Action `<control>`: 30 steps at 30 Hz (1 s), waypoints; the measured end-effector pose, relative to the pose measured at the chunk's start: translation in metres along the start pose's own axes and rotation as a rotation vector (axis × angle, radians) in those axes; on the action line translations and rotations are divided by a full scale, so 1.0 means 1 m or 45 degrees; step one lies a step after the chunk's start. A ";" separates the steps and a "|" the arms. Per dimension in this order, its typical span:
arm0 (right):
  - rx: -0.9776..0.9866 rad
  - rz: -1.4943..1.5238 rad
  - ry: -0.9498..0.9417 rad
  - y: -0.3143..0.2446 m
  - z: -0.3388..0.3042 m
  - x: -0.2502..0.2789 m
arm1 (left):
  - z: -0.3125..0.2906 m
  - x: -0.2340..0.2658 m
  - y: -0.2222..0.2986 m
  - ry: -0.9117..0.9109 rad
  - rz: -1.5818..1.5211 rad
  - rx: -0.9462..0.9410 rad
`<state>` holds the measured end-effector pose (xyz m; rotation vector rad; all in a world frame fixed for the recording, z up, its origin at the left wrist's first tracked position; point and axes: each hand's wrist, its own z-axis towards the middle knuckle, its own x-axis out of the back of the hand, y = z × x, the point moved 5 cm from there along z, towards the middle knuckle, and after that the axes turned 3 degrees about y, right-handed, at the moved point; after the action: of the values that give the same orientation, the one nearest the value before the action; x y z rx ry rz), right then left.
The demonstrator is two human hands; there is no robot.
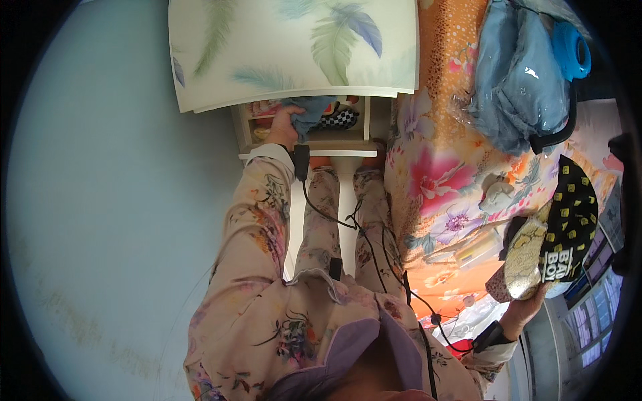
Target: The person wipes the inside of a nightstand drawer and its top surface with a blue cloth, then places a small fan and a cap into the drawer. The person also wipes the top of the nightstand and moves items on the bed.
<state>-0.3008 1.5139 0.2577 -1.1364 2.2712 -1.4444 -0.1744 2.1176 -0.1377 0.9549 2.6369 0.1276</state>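
I see pale feathers, green and blue, on the white nightstand top. My sleeves are beige with flowers. The bedspread is orange with pink blooms; the cap is black with yellow marks.

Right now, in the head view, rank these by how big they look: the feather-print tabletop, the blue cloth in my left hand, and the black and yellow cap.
1. feather-print tabletop
2. black and yellow cap, though it sits nearer the camera
3. blue cloth, partly hidden under the tabletop
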 end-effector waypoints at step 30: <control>-1.024 -0.171 -0.974 0.313 -0.137 -0.489 | -0.099 0.141 -0.179 0.100 -0.179 0.140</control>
<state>-0.1985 2.0193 -0.0422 -1.6741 2.1811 0.0325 -0.4181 2.0728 -0.1182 0.8095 2.7983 -0.0134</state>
